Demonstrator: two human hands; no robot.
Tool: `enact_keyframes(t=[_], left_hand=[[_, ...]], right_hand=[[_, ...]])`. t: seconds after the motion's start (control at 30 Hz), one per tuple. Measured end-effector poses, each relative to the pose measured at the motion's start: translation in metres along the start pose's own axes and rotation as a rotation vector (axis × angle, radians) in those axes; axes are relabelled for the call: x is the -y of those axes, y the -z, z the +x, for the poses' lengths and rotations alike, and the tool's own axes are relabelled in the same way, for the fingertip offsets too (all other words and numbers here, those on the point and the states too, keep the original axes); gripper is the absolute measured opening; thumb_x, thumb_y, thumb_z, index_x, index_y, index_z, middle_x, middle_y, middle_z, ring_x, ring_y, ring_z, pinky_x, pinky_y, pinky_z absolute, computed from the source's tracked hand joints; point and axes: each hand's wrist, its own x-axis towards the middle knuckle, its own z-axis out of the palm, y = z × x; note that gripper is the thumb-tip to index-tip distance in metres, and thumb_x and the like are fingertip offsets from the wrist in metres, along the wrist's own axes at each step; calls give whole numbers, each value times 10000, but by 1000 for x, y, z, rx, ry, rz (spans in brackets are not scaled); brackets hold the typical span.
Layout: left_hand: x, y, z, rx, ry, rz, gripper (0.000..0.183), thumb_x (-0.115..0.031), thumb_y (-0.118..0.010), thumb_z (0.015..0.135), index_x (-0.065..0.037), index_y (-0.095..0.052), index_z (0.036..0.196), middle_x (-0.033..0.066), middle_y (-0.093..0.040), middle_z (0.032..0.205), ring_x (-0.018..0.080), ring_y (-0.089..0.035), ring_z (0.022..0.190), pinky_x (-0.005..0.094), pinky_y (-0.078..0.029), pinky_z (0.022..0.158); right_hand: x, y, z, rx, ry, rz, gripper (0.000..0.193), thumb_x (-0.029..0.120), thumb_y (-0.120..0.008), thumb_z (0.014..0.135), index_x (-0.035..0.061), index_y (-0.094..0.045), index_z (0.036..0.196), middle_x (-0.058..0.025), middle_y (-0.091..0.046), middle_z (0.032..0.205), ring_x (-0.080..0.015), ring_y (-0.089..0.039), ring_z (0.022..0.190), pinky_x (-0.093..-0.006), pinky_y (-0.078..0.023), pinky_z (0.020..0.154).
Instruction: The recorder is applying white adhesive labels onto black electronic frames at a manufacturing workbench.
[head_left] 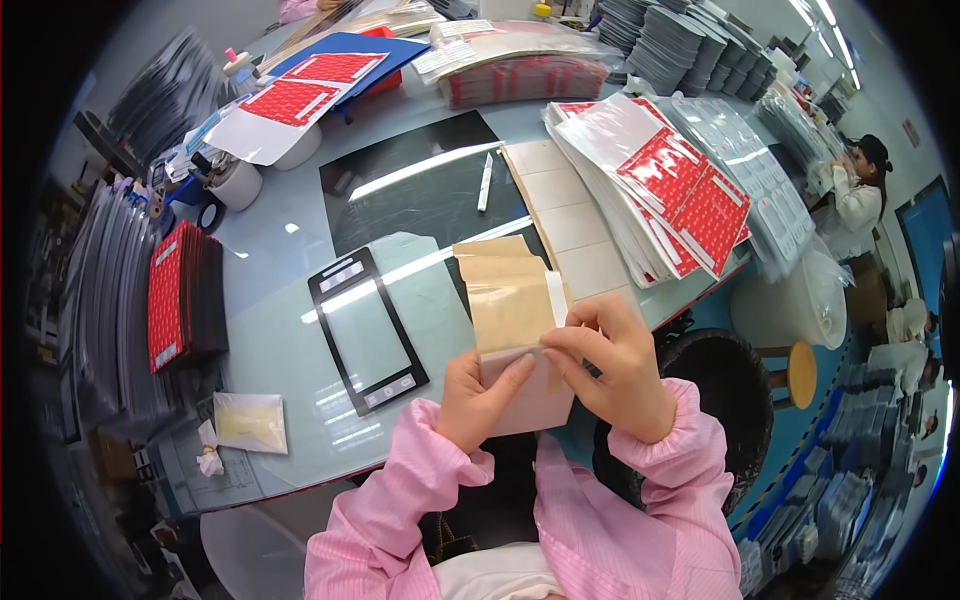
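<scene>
Near the table's front edge I hold a flat tan-and-white sheet (508,305), its lower part pale and its upper end folded or layered. My left hand (478,402) is closed on its left side, thumb lying across the front. My right hand (618,372) pinches at its right edge, by a narrow white strip (557,298); whether the fingertips hold the strip or the sheet's edge cannot be made out. Left of my hands, a black rectangular frame panel (388,392) with a see-through middle lies on the glass-like table top (290,350).
A dark mat (400,180) bears a white stick-like tool (485,183). Red-and-white sheets (680,200) are piled at right; a red-topped stack (168,300) stands at left. A small yellowish packet (250,422) lies front left. A black bin (720,395) and stool (801,375) stand right of the table.
</scene>
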Motion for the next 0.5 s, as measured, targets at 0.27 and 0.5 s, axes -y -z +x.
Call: enact_keyframes(t=[0.27,0.5], left_hand=[[0,-11,-2,-154,-78,75,254,-160,-704,996,22,-719,1172,67,-764,1020,109,-698,888,273,-562,776],[-3,-14,-3,-201,-53,56,255,-176,-697,1004,41,-709,1137,67,-758,996,105,-691,874,274,-561,762]], right_hand=[[6,-6,-2,-43,52,3,216,-23,-810,733,30,-712,919,-90,-627,960,-259,-610,825,-330,-507,665],[8,-8,-7,-68,113,-22,244,-21,-813,713,45,-699,918,-77,-632,951,-248,-598,775,-334,-499,645]])
